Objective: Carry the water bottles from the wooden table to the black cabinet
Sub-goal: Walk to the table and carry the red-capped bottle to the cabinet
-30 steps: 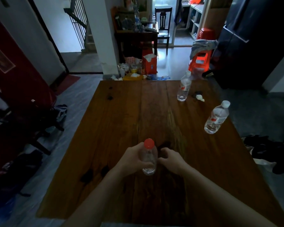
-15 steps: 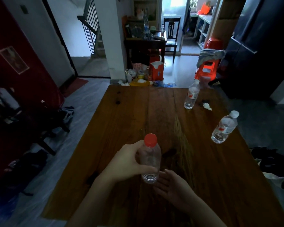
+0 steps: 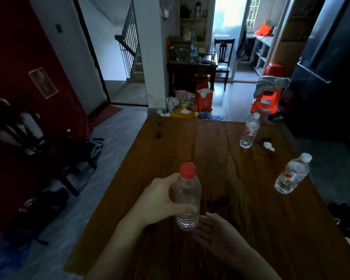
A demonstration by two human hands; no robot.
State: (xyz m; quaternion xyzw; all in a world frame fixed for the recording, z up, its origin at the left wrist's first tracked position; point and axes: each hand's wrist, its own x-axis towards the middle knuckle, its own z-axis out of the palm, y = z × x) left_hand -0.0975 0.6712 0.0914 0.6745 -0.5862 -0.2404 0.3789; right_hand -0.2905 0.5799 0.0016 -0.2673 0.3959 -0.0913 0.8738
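Note:
My left hand [image 3: 160, 201] grips a clear water bottle with a red cap [image 3: 187, 197], held upright just above the wooden table [image 3: 251, 229]. My right hand [image 3: 218, 237] lies open, fingers spread, just below and right of the bottle's base, not holding it. Two more clear bottles with white caps stand on the table: one [image 3: 249, 131] near the far right edge, the other [image 3: 293, 173] at the right side. The black cabinet [image 3: 329, 63] rises beyond the table's far right corner.
A small crumpled white scrap and a dark bit [image 3: 268, 144] lie near the far bottle. Red stools with a grey cloth [image 3: 269, 93] stand before the cabinet. Floor clutter [image 3: 190, 106] sits past the table's far edge. Dark chairs and bags [image 3: 49, 158] fill the left.
The red-capped bottle has risen off the table in my left hand. My right hand let go of it and opened below it. The view tilted up.

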